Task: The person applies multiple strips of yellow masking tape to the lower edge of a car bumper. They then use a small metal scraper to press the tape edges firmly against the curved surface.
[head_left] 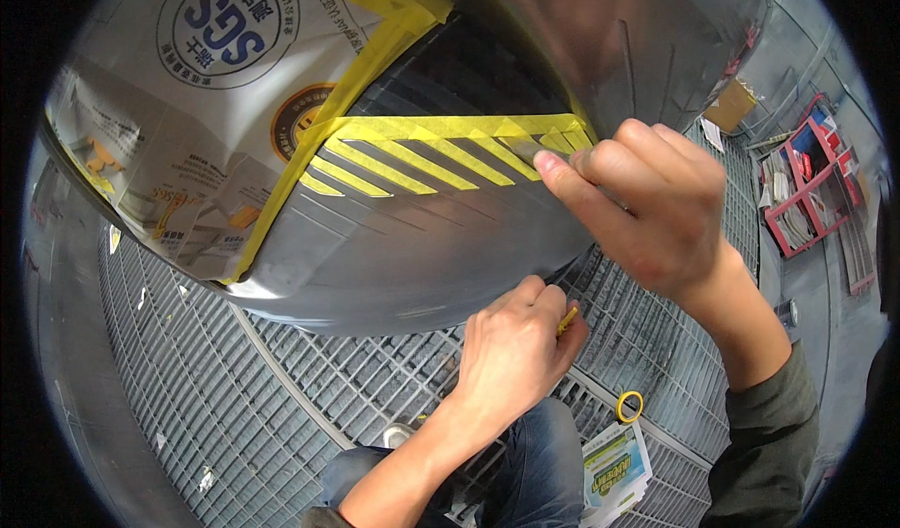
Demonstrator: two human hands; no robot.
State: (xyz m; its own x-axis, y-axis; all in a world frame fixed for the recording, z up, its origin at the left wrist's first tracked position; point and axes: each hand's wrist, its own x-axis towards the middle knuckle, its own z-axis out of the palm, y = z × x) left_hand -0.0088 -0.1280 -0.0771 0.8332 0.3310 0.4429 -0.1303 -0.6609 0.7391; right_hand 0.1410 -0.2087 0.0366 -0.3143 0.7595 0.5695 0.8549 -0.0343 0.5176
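A curved, glossy grey car body panel (422, 237) fills the upper middle of the head view. Yellow masking tape (450, 127) runs across it in a band with several slanted stripes below. My right hand (647, 200) pinches a thin grey blade (521, 147), whose tip rests at the tape near the band's right end. Most of the blade's handle end is hidden inside the fingers. Below the panel, my left hand (516, 340) is closed, and a small piece of yellow tape (568, 320) sticks out between thumb and fingers.
Printed masking paper (211, 106) covers the panel's left part, edged with yellow tape. Metal grating (197, 359) forms the floor. A yellow tape roll (630, 406) and printed sheets (614, 472) lie on it beside my leg. A red rack (811, 186) stands far right, near a cardboard box (731, 106).
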